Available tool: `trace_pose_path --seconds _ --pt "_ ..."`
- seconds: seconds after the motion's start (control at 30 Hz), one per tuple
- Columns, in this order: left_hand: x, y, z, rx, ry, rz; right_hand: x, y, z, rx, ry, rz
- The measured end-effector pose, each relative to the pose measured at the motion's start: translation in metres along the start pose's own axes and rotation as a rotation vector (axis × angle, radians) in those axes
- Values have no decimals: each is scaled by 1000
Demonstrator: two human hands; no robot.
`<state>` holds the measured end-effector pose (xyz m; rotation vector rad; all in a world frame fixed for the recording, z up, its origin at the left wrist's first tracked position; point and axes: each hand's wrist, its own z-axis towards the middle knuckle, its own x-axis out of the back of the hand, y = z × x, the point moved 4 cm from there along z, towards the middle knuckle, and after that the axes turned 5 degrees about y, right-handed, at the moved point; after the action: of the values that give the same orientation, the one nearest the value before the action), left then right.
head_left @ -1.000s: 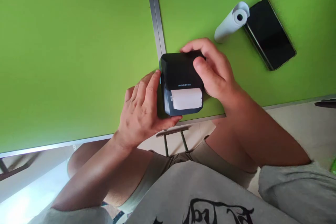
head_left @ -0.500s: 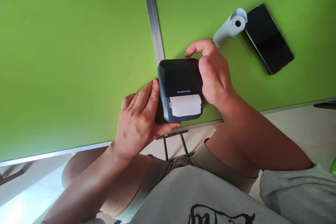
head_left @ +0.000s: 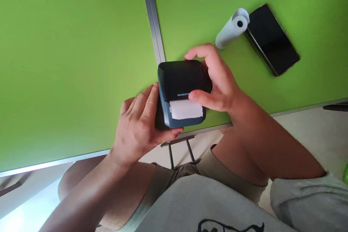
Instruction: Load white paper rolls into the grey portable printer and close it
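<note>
A small label printer (head_left: 179,76) with a black lid and dark blue base sits near the front edge of the green table. White paper (head_left: 186,110) sticks out of its front slot. My left hand (head_left: 138,123) holds the printer's left side, the thumb along its front edge. Around the right side curls my right hand (head_left: 217,76), its thumb over the lid's front edge by the printed name and its index finger at the back corner.
A white paper roll (head_left: 228,33) leans or lies at the right, beside a black phone (head_left: 273,40). A metal strip (head_left: 153,18) runs across the green table (head_left: 81,61) behind the printer. My legs are below the table edge.
My right thumb has moved left onto the lid's front edge, and the right hand now wraps the printer's side. The whole view has shifted slightly.
</note>
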<state>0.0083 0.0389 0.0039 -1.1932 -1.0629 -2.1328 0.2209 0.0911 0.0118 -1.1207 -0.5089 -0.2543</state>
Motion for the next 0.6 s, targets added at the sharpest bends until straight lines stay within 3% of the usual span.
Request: trace_pose_path --seconds 0.07,0.13,0.3,0.4,0.6 --pt "0 0 1 2 5 0 4 -1 -1 10 -74 -31" --pt "-1 1 1 -6 13 3 9 -2 -1 33 -61 -60" --pt "-1 1 2 -9 15 9 15 -17 2 164 231 -77" --pt "-1 1 1 -15 13 24 15 -29 8 159 382 -134" --pt "-1 0 1 -25 14 49 18 -34 17 87 500 -79"
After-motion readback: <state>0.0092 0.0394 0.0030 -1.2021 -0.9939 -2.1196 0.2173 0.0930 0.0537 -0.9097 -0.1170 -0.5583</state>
